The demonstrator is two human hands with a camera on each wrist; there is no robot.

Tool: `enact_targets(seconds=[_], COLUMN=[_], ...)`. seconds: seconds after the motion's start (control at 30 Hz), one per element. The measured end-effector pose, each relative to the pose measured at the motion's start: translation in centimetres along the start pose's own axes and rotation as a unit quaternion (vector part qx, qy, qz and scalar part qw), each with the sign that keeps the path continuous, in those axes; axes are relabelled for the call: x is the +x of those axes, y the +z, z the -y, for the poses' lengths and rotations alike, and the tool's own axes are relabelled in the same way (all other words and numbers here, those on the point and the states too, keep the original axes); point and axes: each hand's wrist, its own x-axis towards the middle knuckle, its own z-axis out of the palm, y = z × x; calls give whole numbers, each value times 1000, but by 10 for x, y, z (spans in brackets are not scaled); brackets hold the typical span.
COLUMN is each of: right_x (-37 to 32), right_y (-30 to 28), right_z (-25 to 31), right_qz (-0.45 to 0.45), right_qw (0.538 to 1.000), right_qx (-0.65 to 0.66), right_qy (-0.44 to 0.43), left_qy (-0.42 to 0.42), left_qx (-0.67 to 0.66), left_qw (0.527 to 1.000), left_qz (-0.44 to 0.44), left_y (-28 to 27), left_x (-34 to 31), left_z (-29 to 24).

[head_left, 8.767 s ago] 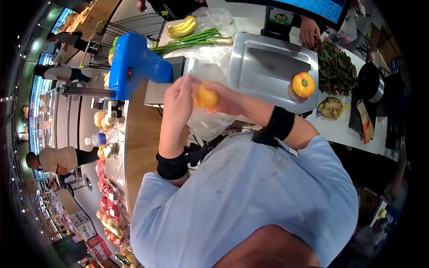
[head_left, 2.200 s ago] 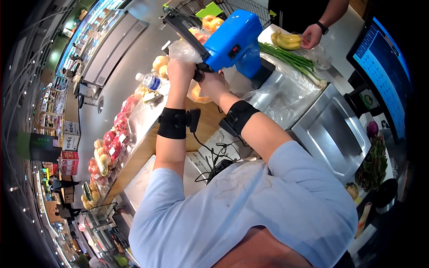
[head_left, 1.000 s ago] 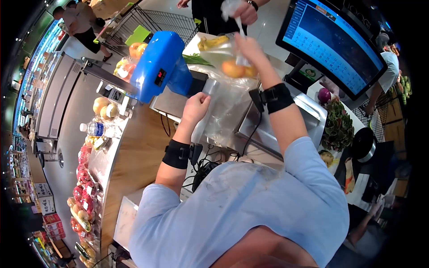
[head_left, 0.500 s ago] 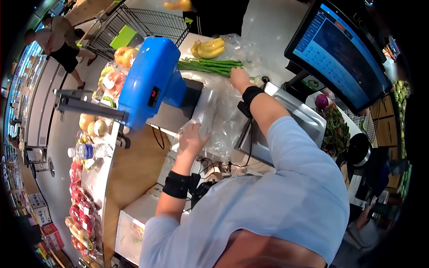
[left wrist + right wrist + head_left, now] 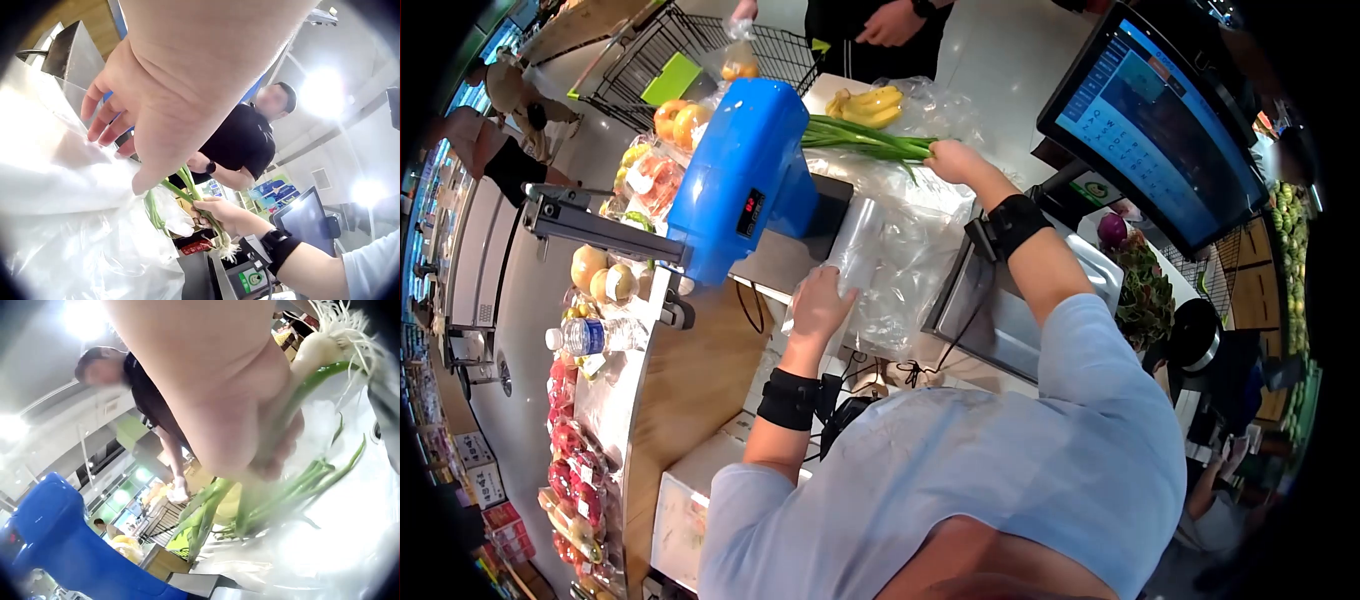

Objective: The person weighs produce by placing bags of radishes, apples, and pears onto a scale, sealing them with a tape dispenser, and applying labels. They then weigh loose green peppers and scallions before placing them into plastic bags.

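Note:
In the head view my right hand (image 5: 962, 165) grips the green onions (image 5: 865, 142) near their root end; the leaves reach left toward the blue machine (image 5: 740, 180). White roots (image 5: 340, 350) stick out past the hand in the right wrist view. My left hand (image 5: 820, 303) rests with loosely extended fingers on the near end of a clear plastic bag roll (image 5: 858, 240). Its fingertips lie right at the film (image 5: 69, 169) in the left wrist view. Bananas (image 5: 867, 105) lie just behind the green onions.
A steel scale tray (image 5: 1010, 310) and a monitor (image 5: 1155, 130) stand at right, with a red onion (image 5: 1112, 230) and leafy greens (image 5: 1145, 290) beyond. Behind the counter are a person (image 5: 890, 25) and a cart (image 5: 770, 55). A water bottle (image 5: 590, 337) lies at left.
Earlier my hands bagged orange fruit, worked at the blue machine, and my right hand passed the bag across. My right hand has since gripped the green onions; the left moved onto the bag roll.

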Motion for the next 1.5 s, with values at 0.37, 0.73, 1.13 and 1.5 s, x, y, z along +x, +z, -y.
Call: enact_targets(seconds=[0.37,0.73,1.13,1.5], right_x=[-106,-111,-163,-106], right_y=[-39,31,-26,-38], right_z=[-19,-6,-2,-3], right_qz=[119,-9,-160,-138], right_qw=[925,922,940,959], right_qx=[348,374,289,233], right_qy=[97,97,81,80], left_qy=[-11,-168,-214,63], left_qx=[-185,-769,-686,141], left_qw=[981,599,687,988], left_qz=[-59,145,107,3], left_y=[6,64,123,98], left_x=[42,143,250,288], left_z=[-44,-104,-64,-66])
